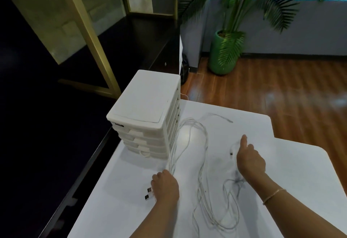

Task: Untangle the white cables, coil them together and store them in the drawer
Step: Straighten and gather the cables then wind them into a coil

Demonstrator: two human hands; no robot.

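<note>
white cables [203, 162]: several thin strands, loose on the white table [281, 190], lying in long loops between my two hands. long axis runs away from me and back, from the far bend just beside the drawer unit [148, 117] down toward my near edge, where the loops spread and cross. not yet coiled, as i judge it; untangling looks to be the step in hand.

left hand [166, 186]: fingers curled down over a gathered bunch of strands at the left side of the run, close to the foot of the drawer unit. two usb plugs [148, 193] stick out just to its left, so i take these for the ends of the strands it holds.

right hand [250, 159]: lifted above the table, thumb up, fingers curled; a thin strand with a dark plug [231, 153] hangs blurred beside it. i cannot tell for sure whether i am pinching it.

one loose end [221, 117]: lies apart on the far side of the table, nearer my right hand.

drawer unit: white, several stacked drawers, all appear closed, fronts facing my left hand, which is the nearer one to it.

next move, my judgement: draw the strands lengthwise toward the plug ends at my left hand.
</note>
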